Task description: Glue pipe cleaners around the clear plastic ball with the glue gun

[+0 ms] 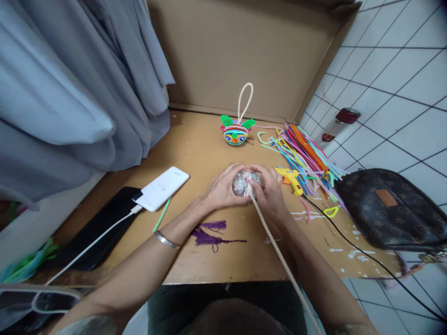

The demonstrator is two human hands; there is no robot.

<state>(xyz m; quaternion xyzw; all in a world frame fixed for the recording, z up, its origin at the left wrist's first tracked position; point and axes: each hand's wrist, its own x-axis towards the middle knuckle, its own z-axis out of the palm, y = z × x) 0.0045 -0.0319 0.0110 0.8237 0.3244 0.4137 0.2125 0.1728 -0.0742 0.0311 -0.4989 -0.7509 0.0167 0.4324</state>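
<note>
Above the middle of the table, a clear, shiny ball [239, 183] sits between my two hands. My left hand [225, 186] is curled around its left side, with a metal bracelet on that wrist. My right hand [268, 190] wraps the ball's right side, and its thumb presses the end of a long cream fuzzy cord [267, 225] against the ball. From there the cord trails down past my right forearm and out at the bottom. Fingers hide much of the ball. Purple tassels [209, 235] lie just below my left hand.
A colourful lion-head ornament [235, 132] with a cream loop stands behind. To the right are a yellow glue gun [293, 180], a pile of pipe cleaners [303, 149] and a dark patterned bag [394, 209]. A white power bank [162, 188] with a cable lies left.
</note>
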